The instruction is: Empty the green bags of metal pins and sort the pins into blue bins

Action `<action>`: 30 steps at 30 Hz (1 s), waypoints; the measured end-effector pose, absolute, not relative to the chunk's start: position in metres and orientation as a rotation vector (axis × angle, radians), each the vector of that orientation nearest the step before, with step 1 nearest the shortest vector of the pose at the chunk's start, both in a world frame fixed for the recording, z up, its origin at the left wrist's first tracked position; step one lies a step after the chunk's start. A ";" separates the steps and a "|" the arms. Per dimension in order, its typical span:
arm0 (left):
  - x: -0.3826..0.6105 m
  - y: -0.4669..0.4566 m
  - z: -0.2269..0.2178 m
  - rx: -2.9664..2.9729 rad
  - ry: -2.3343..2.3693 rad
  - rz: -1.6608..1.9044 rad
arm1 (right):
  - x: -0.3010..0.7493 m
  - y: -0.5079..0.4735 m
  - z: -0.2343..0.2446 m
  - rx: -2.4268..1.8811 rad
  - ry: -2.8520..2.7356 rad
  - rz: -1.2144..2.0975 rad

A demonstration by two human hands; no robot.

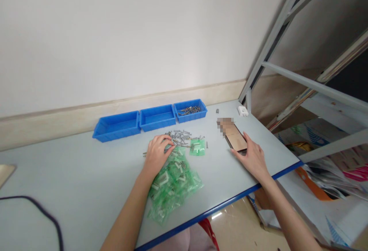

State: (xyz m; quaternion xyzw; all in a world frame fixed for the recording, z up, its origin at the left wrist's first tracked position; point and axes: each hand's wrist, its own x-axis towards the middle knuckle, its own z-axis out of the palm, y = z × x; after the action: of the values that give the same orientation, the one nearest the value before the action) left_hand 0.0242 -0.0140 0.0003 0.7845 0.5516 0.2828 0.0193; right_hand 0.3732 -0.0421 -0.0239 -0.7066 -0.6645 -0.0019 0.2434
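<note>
My left hand (158,152) rests on the table at the left edge of a pile of loose screws (181,137). Its fingers are curled in and the thumb is close to them; what lies between the fingertips is mostly hidden. Just below it lies a heap of green plastic bags (175,182) with screws and white pieces inside. A single small green bag (197,147) with screws lies flat to the right of the pile. On the right, my right hand (250,154) grips the near end of a smartphone (237,136), thumb and fingers on opposite edges. Part of its screen is pixelated.
Along the wall stand three blue bins: a left bin (117,128) and a middle bin (158,119) with bare floors, and a right bin (191,116) holding screws. A white charger (243,111) sits near the metal frame (276,40). A black cable (37,205) crosses the left side.
</note>
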 end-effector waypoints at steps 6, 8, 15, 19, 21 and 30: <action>0.025 -0.015 0.001 2.434 1.709 0.869 | 0.371 -0.044 -0.023 -1.933 -1.838 -0.021; 0.025 -0.015 0.001 2.435 1.703 0.868 | 0.371 -0.044 -0.023 -1.930 -1.835 -0.026; 0.025 -0.015 0.002 2.439 1.698 0.859 | 0.371 -0.044 -0.024 -1.926 -1.822 -0.017; 0.025 -0.015 0.002 2.441 1.712 0.837 | 0.370 -0.044 -0.024 -1.920 -1.823 -0.017; 0.025 -0.015 0.002 2.443 1.721 0.819 | 0.370 -0.044 -0.025 -1.922 -1.822 -0.012; 0.024 -0.013 -0.001 2.449 1.731 0.795 | 0.354 -0.040 -0.017 -1.852 -1.764 -0.069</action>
State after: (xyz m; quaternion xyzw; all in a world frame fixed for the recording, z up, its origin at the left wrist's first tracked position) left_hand 0.0241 -0.0126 -0.0008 0.7892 0.5578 0.2562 0.0194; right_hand 0.3542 -0.0403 -0.0174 -0.6933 -0.6604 -0.0257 0.2873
